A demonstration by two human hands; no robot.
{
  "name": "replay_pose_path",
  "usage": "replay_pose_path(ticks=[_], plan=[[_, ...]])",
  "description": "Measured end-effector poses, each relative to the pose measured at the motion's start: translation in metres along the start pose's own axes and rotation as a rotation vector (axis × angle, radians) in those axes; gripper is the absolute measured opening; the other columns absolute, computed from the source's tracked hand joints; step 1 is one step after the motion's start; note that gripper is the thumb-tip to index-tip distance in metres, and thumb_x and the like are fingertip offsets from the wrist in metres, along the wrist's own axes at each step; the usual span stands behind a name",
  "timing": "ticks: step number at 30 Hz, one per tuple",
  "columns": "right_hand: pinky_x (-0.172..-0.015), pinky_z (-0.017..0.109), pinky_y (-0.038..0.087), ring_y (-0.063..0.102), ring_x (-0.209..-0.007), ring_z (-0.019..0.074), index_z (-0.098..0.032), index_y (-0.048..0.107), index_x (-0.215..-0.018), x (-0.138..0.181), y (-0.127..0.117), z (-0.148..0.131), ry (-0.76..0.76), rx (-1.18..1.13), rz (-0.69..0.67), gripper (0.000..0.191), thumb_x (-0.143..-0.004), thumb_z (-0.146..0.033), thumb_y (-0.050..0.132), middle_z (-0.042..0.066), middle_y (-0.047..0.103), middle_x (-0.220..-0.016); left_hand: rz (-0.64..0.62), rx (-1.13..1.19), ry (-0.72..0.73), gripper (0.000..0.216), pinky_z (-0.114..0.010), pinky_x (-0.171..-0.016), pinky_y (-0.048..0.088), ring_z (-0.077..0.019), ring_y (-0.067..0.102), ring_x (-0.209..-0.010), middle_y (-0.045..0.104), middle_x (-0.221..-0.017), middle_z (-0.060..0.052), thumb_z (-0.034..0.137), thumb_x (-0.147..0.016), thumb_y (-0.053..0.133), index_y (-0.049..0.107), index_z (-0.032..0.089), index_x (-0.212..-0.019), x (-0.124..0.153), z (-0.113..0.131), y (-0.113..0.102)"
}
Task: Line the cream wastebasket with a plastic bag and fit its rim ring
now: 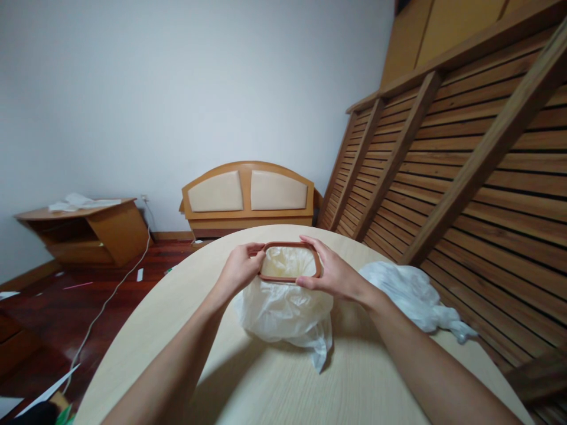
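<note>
A white plastic bag (283, 316) lines what looks like a small bin and hangs down around its outside, one loose corner drooping toward me. Around the bag's mouth is a brown rounded rectangular rim ring (287, 279). My left hand (241, 267) is closed on the ring's left side, fingers at the far edge and thumb near the inside. On the right side, my right hand (330, 273) grips the ring, its thumb on the near edge and fingers at the far corner. The bin's body is hidden under the bag.
The bin stands on a round pale wooden table (292, 395). A bundled white plastic bag (407, 295) lies at its right edge. Slatted wooden panels (478, 206) lean along the right. A headboard (248, 218), a low cabinet (115, 233) and a cable (108, 301) lie beyond.
</note>
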State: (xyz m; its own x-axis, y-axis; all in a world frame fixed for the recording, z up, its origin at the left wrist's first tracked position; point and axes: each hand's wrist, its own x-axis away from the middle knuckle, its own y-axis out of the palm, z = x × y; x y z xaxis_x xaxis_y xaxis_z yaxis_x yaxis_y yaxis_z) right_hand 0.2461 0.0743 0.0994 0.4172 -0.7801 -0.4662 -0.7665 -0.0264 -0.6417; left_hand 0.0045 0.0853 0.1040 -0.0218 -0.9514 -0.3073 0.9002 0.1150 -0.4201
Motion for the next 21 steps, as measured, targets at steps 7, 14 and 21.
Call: replay_pose_path(ticks=[7, 14, 21], plan=[[-0.116, 0.053, 0.035, 0.045, -0.138, 0.0348, -0.017, 0.040, -0.149, 0.001, -0.010, -0.007, 0.006, 0.024, 0.008, 0.103, -0.066, -0.061, 0.080, 0.018, 0.046, -0.151, 0.000, -0.026, 0.007, 0.037, -0.037, -0.091, 0.056, -0.0288, 0.072, -0.103, 0.076, -0.111, -0.016, 0.029, -0.080, 0.058, 0.075, 0.008, -0.106, 0.003, 0.004, 0.001], [-0.113, 0.054, 0.038, 0.048, -0.136, 0.0354, -0.019, 0.044, -0.147, 0.002, -0.010, -0.004, -0.017, 0.044, -0.023, 0.096, -0.067, -0.060, 0.080, 0.018, 0.049, -0.148, -0.003, -0.024, -0.011, 0.036, -0.036, -0.083, 0.057, -0.0289, 0.074, -0.096, 0.078, -0.105, -0.016, 0.031, -0.081, 0.059, 0.075, 0.008, -0.104, 0.002, -0.002, 0.006], [-0.115, 0.053, 0.036, 0.047, -0.136, 0.0343, -0.017, 0.039, -0.148, 0.002, -0.013, -0.009, -0.052, 0.060, 0.053, 0.102, -0.066, -0.061, 0.080, 0.018, 0.048, -0.148, 0.067, -0.001, 0.073, 0.039, -0.038, -0.085, 0.056, -0.0279, 0.071, -0.100, 0.075, -0.115, -0.015, 0.038, -0.080, 0.064, 0.074, 0.013, -0.108, 0.007, 0.015, -0.003]])
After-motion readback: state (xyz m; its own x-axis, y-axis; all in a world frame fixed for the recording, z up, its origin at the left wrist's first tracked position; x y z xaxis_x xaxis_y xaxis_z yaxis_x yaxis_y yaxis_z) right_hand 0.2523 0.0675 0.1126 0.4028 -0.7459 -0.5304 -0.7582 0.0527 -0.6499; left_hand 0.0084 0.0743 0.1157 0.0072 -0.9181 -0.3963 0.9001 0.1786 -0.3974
